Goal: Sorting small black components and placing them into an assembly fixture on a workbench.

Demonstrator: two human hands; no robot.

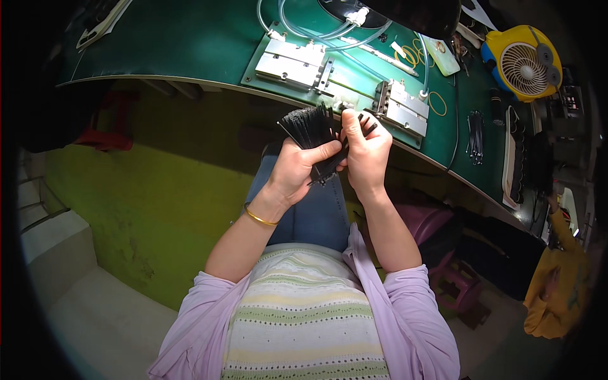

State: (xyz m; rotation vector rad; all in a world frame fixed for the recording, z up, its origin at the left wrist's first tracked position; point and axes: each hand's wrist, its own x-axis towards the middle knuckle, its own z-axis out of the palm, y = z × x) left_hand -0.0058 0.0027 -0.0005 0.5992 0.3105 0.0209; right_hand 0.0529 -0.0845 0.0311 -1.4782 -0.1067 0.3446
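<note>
A thick bundle of thin black strips (308, 126) fans out in front of me, just off the bench's near edge. My left hand (295, 168) is wrapped round it, thumb laid across the strips. Close against it on the right, my right hand (367, 152) is closed with its thumb up, and several black strip ends stick out between its fingers. Behind the hands, a metal clamping fixture has a left silver block (288, 63) and a right silver block (405, 109). A small whitish clump (342, 101) lies between the blocks, partly hidden by the right hand.
Clear air hoses (342, 43) loop over the fixture on the green bench (164, 41). To the right are yellow rubber bands (437, 103), another bundle of black strips (475, 136) and a yellow fan (522, 63). A purple stool (456, 285) stands below; a person's mustard sleeve (560, 228) shows far right.
</note>
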